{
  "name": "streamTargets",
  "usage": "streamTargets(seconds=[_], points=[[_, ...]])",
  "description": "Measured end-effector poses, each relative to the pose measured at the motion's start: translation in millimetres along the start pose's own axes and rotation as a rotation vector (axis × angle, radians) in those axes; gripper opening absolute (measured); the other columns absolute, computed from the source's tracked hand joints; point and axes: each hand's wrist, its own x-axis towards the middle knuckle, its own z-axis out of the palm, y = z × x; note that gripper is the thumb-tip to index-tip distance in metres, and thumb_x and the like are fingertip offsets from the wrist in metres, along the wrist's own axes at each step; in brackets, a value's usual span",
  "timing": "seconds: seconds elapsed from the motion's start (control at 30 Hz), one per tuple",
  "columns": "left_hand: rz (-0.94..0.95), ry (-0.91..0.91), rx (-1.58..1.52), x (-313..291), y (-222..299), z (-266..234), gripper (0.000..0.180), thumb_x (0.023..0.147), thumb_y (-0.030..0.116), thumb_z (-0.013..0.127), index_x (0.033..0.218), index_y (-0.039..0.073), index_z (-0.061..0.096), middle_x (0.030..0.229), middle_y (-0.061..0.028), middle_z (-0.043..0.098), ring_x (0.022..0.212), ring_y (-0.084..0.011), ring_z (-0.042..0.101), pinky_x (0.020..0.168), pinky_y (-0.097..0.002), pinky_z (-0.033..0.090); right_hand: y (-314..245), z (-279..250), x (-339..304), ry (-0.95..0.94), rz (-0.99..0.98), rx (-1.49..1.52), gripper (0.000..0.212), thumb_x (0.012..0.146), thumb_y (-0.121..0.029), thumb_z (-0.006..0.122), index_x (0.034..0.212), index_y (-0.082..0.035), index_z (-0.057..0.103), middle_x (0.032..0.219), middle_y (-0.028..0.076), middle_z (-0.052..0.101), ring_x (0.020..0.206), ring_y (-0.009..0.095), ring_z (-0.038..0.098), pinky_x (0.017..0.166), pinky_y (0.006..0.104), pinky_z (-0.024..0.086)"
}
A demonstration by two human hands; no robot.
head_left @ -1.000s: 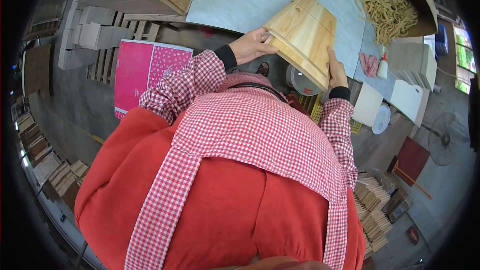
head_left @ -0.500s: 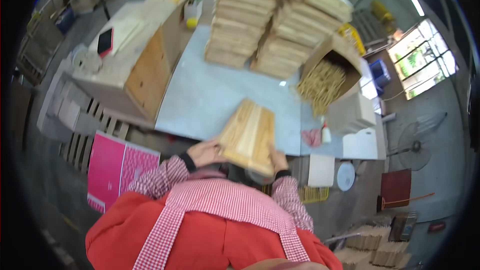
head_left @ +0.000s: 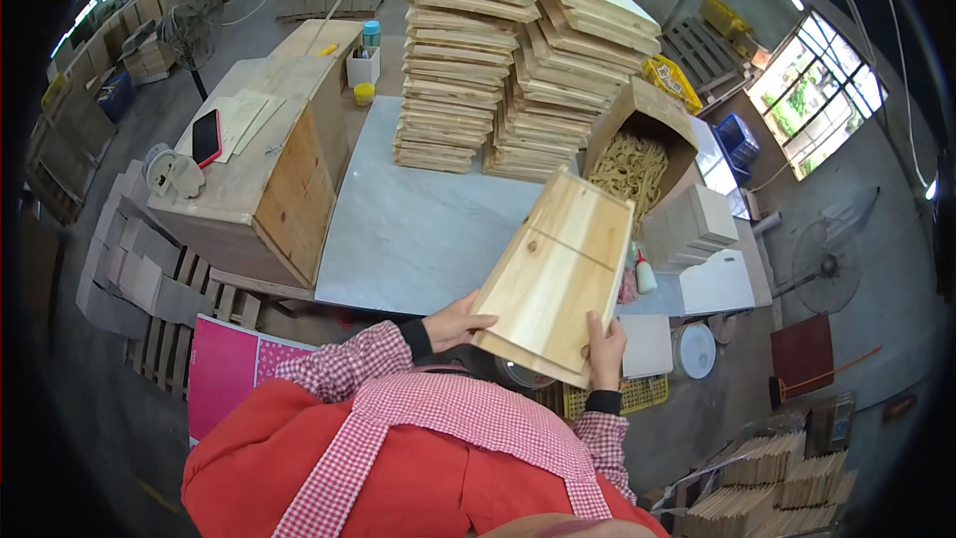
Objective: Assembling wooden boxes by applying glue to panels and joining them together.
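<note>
Bright window (head_left: 817, 95), black corners, bent edges

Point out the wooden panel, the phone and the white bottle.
Wooden panel (head_left: 558, 279): head view, middle of its broad face.
Phone (head_left: 206, 137): head view, middle of its dark screen.
White bottle (head_left: 646, 279): head view, body below the red tip.

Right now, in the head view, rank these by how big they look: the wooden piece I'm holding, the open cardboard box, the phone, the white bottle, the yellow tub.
1. Wooden piece
2. Cardboard box
3. Phone and white bottle, too alike to rank
4. Yellow tub
</note>
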Motion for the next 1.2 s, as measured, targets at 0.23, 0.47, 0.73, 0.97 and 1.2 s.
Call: streamTargets(seconds=[0.23,0.47,0.73,0.97,1.2], points=[[-0.03,0.071,-0.012,31,-20,-21,0.057,0.093,0.006,0.054,0.143,0.01,0.027,0.135,-0.0097,0.046,0.12,-0.0239,0.052,0.095,-0.0415,0.05,68,2,53,0.049,-0.113,-0.258,0.036,0.087,-0.034,0.069,0.078,-0.001,0.061,0.058,-0.002,0.051,0.046,0.006,0.042,0.043,0.0259,0.033],[-0.328,0.445,-0.047,7,-26,-41,0.047,0.094,0.01,0.055,0.137,0.01,0.035,0.127,-0.008,0.052,0.113,-0.0235,0.056,0.095,-0.046,0.046,110,53,79,-0.123,0.166,-0.192,0.043,0.081,-0.037,0.074,0.085,0.004,0.062,0.061,0.007,0.059,0.046,0.012,0.053,0.042,0.0285,0.04],[-0.193,0.671,-0.158,45,-59,-157,0.036,0.092,0.014,0.059,0.126,0.008,0.047,0.113,-0.0058,0.059,0.108,-0.0221,0.057,0.096,-0.046,0.044,168,98,115,-0.022,-0.055,-0.212,0.04,0.083,-0.031,0.07,0.096,0.005,0.06,0.073,0.011,0.062,0.061,0.022,0.059,0.056,0.0326,0.047],[-0.341,0.744,0.072,3,-68,-182,0.036,0.094,0.023,0.059,0.121,0.001,0.049,0.118,-0.0123,0.06,0.118,-0.0251,0.053,0.102,-0.045,0.042,306,-29,6,-0.105,0.223,-0.877,0.036,0.083,-0.024,0.065,0.108,0.002,0.059,0.097,0.019,0.061,0.091,0.036,0.059,0.082,0.0448,0.048],[-0.541,0.996,-0.443,54,-53,-94,0.05,0.094,0.041,0.056,0.125,0.002,0.049,0.125,-0.0145,0.058,0.127,-0.0282,0.048,0.11,-0.0437,0.037,428,-86,20,-0.707,0.709,-1.618,0.065,0.09,-0.045,0.05,0.14,-0.005,0.043,0.143,0.023,0.04,0.136,0.039,0.033,0.11,0.0554,0.02]])
